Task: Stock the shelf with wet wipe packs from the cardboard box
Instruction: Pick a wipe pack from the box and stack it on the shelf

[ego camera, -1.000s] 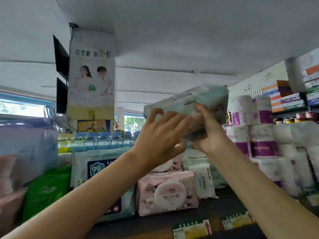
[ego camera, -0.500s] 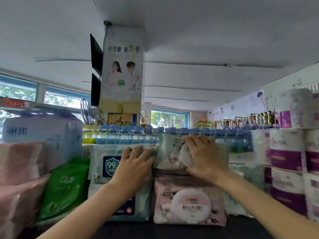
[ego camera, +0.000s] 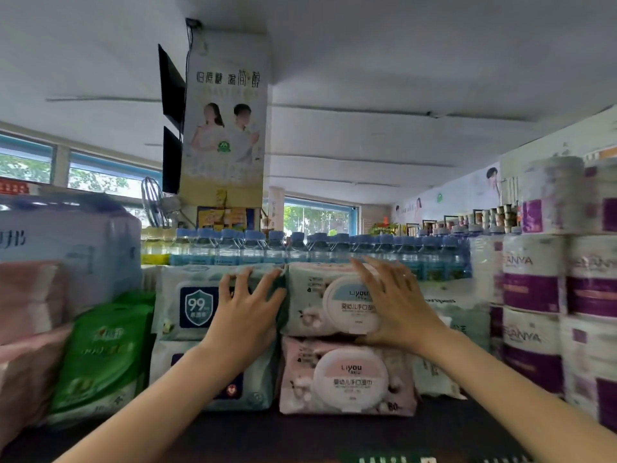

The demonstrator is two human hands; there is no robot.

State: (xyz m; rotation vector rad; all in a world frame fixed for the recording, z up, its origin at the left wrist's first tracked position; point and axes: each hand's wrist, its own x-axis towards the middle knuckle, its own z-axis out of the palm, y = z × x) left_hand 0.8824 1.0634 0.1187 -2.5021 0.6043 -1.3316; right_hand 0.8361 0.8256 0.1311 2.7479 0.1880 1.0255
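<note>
A pale green wet wipe pack [ego camera: 319, 304] with a round white lid lies flat on top of a pink wet wipe pack [ego camera: 347, 379] on the dark shelf [ego camera: 300, 432]. My right hand [ego camera: 394, 302] presses on the green pack's lid and right side with spread, straight fingers. My left hand [ego camera: 248, 312] lies with spread fingers against the pack's left end, also touching the neighbouring "99" wipe pack [ego camera: 192, 302]. The cardboard box is out of view.
Green packs [ego camera: 100, 355] and pink and white tissue bundles [ego camera: 63, 248] stand at the left. Purple-labelled paper rolls [ego camera: 534, 295] are stacked at the right. Rows of water bottles [ego camera: 334, 248] stand behind the wipes. A poster column [ego camera: 227, 128] rises beyond.
Both hands carried the pale green pack down from in the air and set it on the pink pack. The hands now press it flat into place.
</note>
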